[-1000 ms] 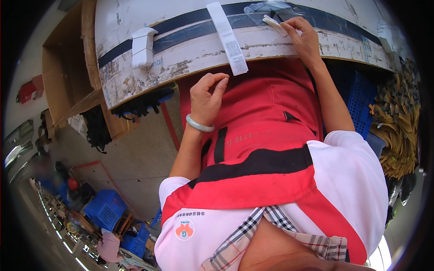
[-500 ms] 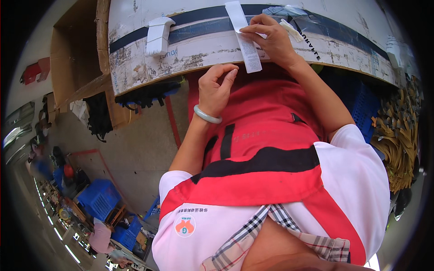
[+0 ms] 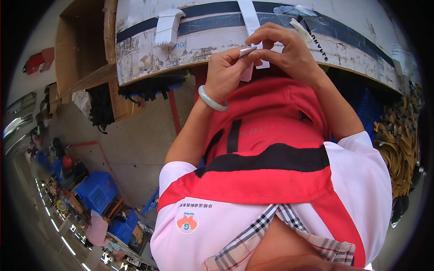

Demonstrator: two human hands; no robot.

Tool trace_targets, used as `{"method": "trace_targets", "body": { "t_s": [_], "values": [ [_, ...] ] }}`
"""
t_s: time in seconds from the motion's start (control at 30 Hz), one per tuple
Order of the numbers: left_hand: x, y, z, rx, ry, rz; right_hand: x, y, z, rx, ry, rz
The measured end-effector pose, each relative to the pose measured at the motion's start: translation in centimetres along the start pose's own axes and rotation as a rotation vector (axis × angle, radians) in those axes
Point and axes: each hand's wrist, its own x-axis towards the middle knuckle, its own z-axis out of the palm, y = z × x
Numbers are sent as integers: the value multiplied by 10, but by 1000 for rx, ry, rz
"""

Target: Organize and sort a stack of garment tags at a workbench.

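Note:
Close to the table's front edge, my two hands meet around a small white label [image 3: 247, 51]. My left hand [image 3: 222, 74], with a pale bangle on its wrist, pinches the label between thumb and fingers. My right hand [image 3: 291, 53] is closed at the label's other end, thumb and fingertip against it. Part of the label hangs below my fingers. Behind them a long white stack of label strips [image 3: 248, 17] lies across the table and is partly hidden by my right hand.
A banded white bundle [image 3: 167, 30] sits left on the worn, taped tabletop [image 3: 140, 63]. Clear plastic [image 3: 289, 14] and a cream-coloured piece [image 3: 300, 30] lie at right. An open cardboard box [image 3: 83, 45] stands left. Tan strips [image 3: 398, 149] hang at right.
My left hand has moved up and right to meet my right hand. My right hand has come off the stack slightly toward me, and a label is now between both hands.

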Motion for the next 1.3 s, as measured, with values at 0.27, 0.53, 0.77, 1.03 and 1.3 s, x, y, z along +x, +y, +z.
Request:
{"method": "trace_targets", "body": {
  "t_s": [0.27, 0.53, 0.77, 1.03, 1.3],
  "values": [
    [-4, -2, -1, -25, -51, -103, -7, 7, 1, 13, -45, -20],
    [-11, -15, 4, -96, -22, -158, -13, 17, 7, 51, -31, 35],
    [-18, -19, 8, -72, 34, -154, -20, 25, 14, 186, -35, 112],
    [-21, -21, 10, -70, 32, -149, -21, 17, 12, 47, -44, 13],
    [-24, -25, 12, -93, 41, -151, -23, 19, 14, 33, -37, 7]
  ]
}}
